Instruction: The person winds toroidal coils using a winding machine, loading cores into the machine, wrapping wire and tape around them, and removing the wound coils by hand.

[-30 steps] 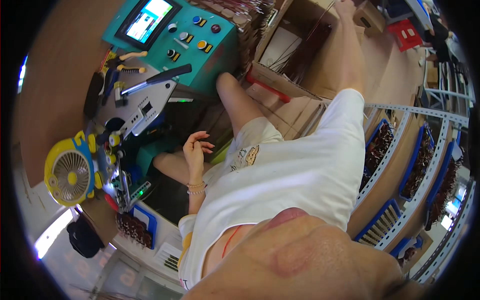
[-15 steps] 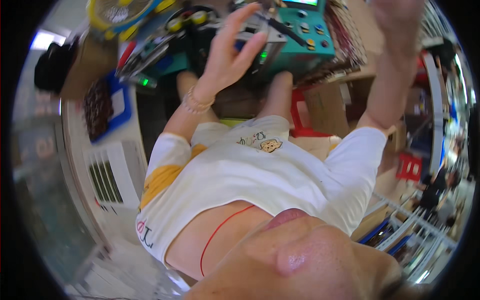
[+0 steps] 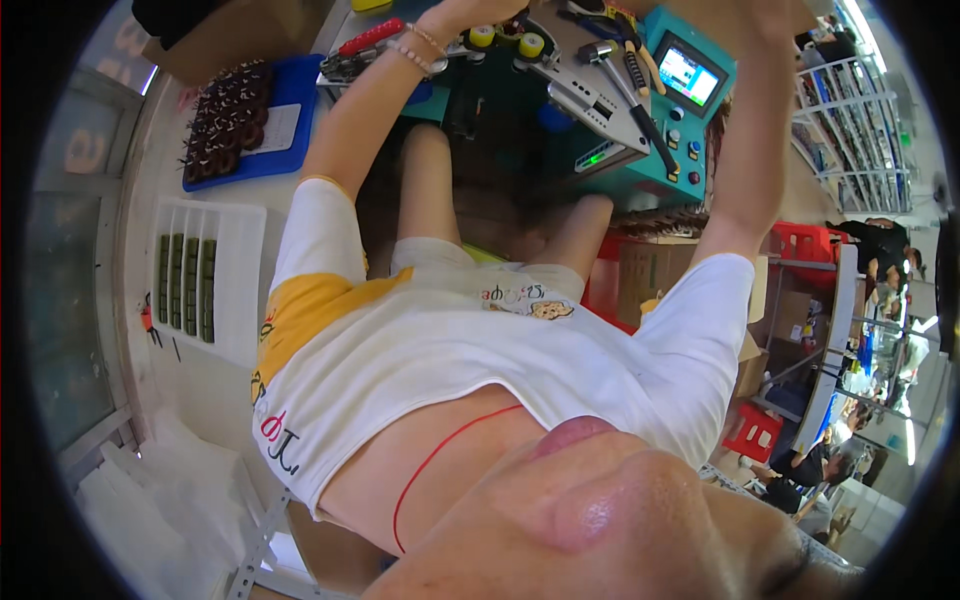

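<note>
At the top edge my left hand reaches over the far side of a teal bench machine, beside its yellow rollers. Its fingers are mostly cut off by the picture edge, so its grip is hidden. My right arm stretches up past the machine's lit screen; my right hand is blurred at the top edge, fingers not readable. A hammer with a black handle lies across the machine top, next to pliers. Under my left wrist lies a red-handled tool.
At left, a blue tray holds rows of dark brown coil-like parts. Nearer stands a white bin with green strips. Red crates, a cardboard box and a metal rack are on the right. Other people are farther off.
My left hand has moved from above the machine's middle up to the top edge. The view has shifted, showing more of the machine, hammer and tray. My right arm remains stretched upward.
</note>
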{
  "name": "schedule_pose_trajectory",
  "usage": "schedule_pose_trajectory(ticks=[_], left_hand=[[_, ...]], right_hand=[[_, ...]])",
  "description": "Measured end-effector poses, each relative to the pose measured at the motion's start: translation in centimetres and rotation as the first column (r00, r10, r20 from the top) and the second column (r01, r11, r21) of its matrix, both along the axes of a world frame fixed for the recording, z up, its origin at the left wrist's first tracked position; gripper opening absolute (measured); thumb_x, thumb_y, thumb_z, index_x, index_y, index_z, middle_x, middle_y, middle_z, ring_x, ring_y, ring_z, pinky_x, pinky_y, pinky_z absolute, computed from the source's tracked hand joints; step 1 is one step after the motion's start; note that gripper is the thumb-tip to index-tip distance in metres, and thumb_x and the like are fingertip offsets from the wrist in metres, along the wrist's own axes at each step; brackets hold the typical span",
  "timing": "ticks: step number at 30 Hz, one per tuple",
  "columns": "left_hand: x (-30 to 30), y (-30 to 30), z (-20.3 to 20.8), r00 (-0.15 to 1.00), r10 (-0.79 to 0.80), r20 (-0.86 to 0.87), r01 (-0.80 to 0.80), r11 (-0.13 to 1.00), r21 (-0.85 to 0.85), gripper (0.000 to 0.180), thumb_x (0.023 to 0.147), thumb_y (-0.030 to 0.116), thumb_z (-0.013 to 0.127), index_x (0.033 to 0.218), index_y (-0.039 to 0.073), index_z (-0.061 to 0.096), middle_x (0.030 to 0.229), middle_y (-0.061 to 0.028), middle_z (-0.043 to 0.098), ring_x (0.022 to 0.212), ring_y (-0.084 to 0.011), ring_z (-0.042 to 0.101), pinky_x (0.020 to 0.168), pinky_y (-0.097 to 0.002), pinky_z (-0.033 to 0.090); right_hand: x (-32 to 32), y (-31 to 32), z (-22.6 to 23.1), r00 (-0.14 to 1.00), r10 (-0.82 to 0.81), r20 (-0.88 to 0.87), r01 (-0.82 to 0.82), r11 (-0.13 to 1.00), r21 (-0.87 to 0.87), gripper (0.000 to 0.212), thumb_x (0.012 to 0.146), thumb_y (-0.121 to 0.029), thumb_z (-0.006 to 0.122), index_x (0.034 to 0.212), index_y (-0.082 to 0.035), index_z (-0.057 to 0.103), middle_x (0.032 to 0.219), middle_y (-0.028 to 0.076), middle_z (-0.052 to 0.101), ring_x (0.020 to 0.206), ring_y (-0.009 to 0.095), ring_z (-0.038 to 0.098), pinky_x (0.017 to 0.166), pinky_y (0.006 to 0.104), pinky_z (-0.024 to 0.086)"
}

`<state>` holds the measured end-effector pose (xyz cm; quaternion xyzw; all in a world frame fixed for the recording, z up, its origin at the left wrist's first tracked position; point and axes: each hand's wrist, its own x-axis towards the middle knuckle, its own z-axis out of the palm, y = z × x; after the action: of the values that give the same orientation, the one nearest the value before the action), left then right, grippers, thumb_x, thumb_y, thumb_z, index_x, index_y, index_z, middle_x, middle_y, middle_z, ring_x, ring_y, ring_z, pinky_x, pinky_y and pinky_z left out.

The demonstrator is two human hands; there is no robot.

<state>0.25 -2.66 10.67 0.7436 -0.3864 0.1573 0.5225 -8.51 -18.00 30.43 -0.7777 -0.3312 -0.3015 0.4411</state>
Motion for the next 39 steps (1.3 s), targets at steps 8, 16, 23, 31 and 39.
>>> schedule_pose_trajectory(ticks=[8,16,23,31,39], left_hand=[[-1.2,-1.6,-9.7,0.947,0.258,0.189,-0.219,0.954,-0.207,0.030,0.095,0.013,0.062,0.122,0.000,0.056,0.103,-0.0169,0.058,0.094,-0.0297,0.061,0.082,-0.0351,0.049],[-5.9,-2.5,-22.3,0.751,0.616,-0.238,-0.633,0.774,0.006,0.044,0.089,0.015,0.062,0.125,-0.007,0.049,0.120,-0.0333,0.051,0.113,-0.0504,0.049,0.096,-0.0507,0.041],[-2.0,-2.5,-23.6,0.864,0.120,-0.489,-0.228,0.959,-0.167,0.023,0.097,0.017,0.057,0.110,-0.001,0.063,0.087,-0.0163,0.068,0.084,-0.0293,0.066,0.078,-0.0358,0.051],[-2.5,-2.3,-25.1,0.793,-0.111,-0.600,-0.114,0.939,-0.325,0.026,0.102,0.019,0.053,0.118,0.004,0.066,0.079,-0.0047,0.068,0.075,-0.0102,0.065,0.073,-0.0244,0.051],[-2.2,-2.0,-25.1,0.742,-0.163,-0.651,-0.104,0.930,-0.352,0.028,0.101,0.018,0.055,0.121,0.000,0.064,0.089,-0.0043,0.069,0.084,-0.0112,0.066,0.080,-0.0237,0.051]], right_hand=[[3.4,-2.7,-10.9,0.946,-0.011,-0.324,0.015,1.000,0.009,0.010,0.096,-0.006,0.054,0.105,-0.002,0.058,0.076,0.008,0.065,0.062,0.015,0.066,0.055,0.0278,0.055],[6.9,-1.7,-27.9,0.925,-0.208,-0.319,0.093,0.936,-0.338,0.024,0.084,-0.001,0.058,0.107,-0.002,0.063,0.077,0.015,0.069,0.067,0.021,0.071,0.061,0.0321,0.054],[8.4,-1.9,-24.7,0.730,-0.257,-0.633,-0.094,0.880,-0.466,0.021,0.086,-0.003,0.055,0.104,0.004,0.064,0.072,0.016,0.067,0.060,0.019,0.069,0.056,0.0307,0.054],[9.0,-4.5,-25.2,0.909,-0.271,-0.316,0.056,0.832,-0.551,0.030,0.084,-0.007,0.060,0.113,-0.003,0.065,0.090,0.015,0.069,0.078,0.023,0.069,0.070,0.0343,0.053],[7.2,-0.9,-26.5,0.895,-0.391,-0.216,0.154,0.723,-0.674,0.017,0.084,-0.018,0.066,0.094,-0.003,0.067,0.093,0.016,0.063,0.085,0.036,0.063,0.076,0.0411,0.049]])
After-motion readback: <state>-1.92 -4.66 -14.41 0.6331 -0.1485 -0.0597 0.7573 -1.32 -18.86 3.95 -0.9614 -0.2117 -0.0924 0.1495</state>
